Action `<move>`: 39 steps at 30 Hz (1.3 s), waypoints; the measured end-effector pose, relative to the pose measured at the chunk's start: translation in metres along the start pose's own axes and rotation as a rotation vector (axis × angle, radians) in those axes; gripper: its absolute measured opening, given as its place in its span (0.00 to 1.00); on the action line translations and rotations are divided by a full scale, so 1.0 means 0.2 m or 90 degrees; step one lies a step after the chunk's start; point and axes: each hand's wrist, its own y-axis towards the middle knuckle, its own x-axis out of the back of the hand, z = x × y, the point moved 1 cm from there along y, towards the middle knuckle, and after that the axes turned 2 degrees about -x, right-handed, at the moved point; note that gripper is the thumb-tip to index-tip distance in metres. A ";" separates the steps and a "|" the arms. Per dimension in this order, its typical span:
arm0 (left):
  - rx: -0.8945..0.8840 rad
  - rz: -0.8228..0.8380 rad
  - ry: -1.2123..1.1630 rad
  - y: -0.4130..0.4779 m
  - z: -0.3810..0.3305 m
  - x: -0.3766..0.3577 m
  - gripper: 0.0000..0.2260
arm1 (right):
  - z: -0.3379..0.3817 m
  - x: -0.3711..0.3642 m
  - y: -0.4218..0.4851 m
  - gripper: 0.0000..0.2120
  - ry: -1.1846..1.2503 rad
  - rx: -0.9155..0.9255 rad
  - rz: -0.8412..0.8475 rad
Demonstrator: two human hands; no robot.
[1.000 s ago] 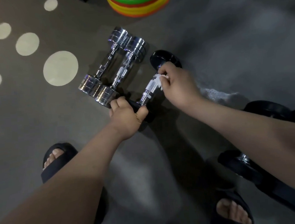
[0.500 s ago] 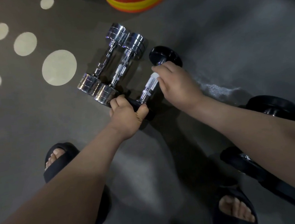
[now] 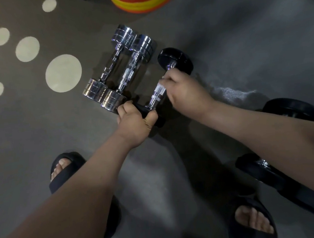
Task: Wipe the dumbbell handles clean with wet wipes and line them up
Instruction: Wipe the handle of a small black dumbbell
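The floor (image 3: 240,35) is finished in grey and marked at the upper left with pale round spots (image 3: 63,73) of differing size. A stack of coloured discs (image 3: 142,0), banded orange, green and yellow, is located at the top edge. A black left sandal (image 3: 74,160) and a black right sandal (image 3: 236,233) are worn on the floor.

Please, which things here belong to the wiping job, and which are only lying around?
Job: black-ended dumbbell with knurled chrome handle; left hand; right hand; two chrome dumbbells side by side.
Lying about: stack of bright coloured discs; black dumbbells at right.
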 end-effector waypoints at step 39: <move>-0.067 -0.056 0.059 0.01 0.04 0.05 0.46 | 0.06 -0.03 0.01 0.07 0.018 0.066 0.004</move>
